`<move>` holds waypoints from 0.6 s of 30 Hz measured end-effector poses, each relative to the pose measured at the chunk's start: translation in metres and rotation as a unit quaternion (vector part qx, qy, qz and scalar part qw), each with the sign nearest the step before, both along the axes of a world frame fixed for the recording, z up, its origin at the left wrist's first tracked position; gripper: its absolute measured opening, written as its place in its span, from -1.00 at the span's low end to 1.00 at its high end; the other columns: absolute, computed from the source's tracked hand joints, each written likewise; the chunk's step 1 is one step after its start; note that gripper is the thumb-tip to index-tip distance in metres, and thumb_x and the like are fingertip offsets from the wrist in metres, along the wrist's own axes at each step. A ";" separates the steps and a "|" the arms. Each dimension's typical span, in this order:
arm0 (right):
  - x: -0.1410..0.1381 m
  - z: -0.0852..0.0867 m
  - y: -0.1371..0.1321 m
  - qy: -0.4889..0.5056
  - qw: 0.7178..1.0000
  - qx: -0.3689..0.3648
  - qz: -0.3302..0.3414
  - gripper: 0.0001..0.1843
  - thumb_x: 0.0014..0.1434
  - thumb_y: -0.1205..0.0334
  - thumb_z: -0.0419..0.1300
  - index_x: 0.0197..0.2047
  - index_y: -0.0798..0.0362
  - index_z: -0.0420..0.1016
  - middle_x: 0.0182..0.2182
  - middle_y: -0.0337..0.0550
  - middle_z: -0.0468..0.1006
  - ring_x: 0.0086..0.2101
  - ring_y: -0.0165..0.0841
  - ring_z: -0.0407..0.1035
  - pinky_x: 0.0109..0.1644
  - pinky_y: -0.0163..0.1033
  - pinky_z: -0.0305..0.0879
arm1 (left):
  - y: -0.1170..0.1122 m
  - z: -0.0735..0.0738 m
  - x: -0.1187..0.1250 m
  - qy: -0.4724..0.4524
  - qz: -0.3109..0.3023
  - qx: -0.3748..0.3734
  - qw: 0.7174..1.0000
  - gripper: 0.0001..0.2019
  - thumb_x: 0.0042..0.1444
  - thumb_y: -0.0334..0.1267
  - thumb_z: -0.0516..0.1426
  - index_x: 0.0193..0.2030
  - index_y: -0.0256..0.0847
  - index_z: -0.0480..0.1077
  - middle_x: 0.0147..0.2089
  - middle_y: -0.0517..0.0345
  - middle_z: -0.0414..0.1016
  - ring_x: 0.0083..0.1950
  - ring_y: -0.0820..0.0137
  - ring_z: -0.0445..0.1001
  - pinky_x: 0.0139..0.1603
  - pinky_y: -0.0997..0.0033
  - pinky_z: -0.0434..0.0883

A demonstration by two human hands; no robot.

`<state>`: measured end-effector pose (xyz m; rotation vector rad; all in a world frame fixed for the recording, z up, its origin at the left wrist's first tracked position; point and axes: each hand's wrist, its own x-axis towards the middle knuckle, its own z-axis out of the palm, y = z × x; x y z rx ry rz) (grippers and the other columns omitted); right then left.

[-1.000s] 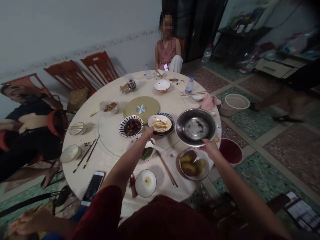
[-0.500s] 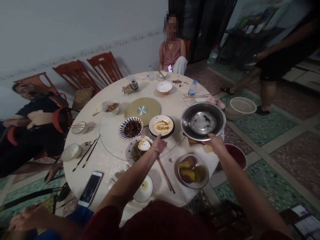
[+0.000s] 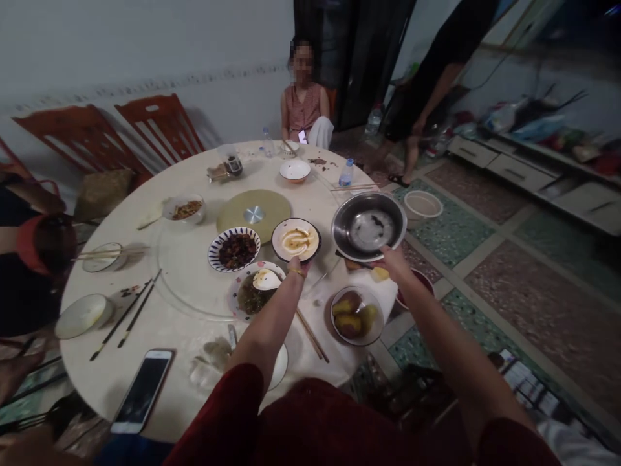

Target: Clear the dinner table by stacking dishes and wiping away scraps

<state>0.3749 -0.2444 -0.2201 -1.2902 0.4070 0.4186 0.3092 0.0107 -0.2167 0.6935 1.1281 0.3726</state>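
Note:
My left hand (image 3: 297, 266) is closed on the near rim of a white dark-edged plate (image 3: 294, 232) smeared with brown sauce. My right hand (image 3: 389, 259) grips the near rim of a steel basin (image 3: 342, 223), which has dark bits inside. Left of the plate sits a striped bowl of dark food (image 3: 236, 250). A soup bowl (image 3: 236, 285) with a white spoon (image 3: 266, 279) is beside my left wrist. Chopsticks (image 3: 311, 333) lie under my left forearm's right side. Between my arms stands a bowl of yellow-and-brown chunks (image 3: 356, 317).
The round table (image 3: 184, 272) carries a gold turntable disc (image 3: 253, 213), a phone (image 3: 142, 390), several bowls and a water bottle (image 3: 346, 172). A pale bucket (image 3: 423, 206) and a red one (image 3: 416, 289) stand beyond the right edge. One person sits opposite; another stands behind.
My left hand has gone from open fingers beside the plate to a hold on its rim. My right hand stays on the basin. The view has swung right; the standing person has moved farther back.

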 end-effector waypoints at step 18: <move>0.077 -0.031 0.130 0.031 0.918 0.091 0.384 -0.82 0.21 0.39 0.04 -0.12 0.17 0.37 -0.52 -0.20 0.47 -0.60 -0.46 0.36 -0.53 -0.34 0.42 | -0.024 0.095 0.002 0.065 -0.128 0.120 0.982 -0.55 0.17 -0.50 -0.05 0.22 -0.48 0.21 -0.30 -0.15 0.57 -0.26 0.21 0.60 -0.41 0.42 0.54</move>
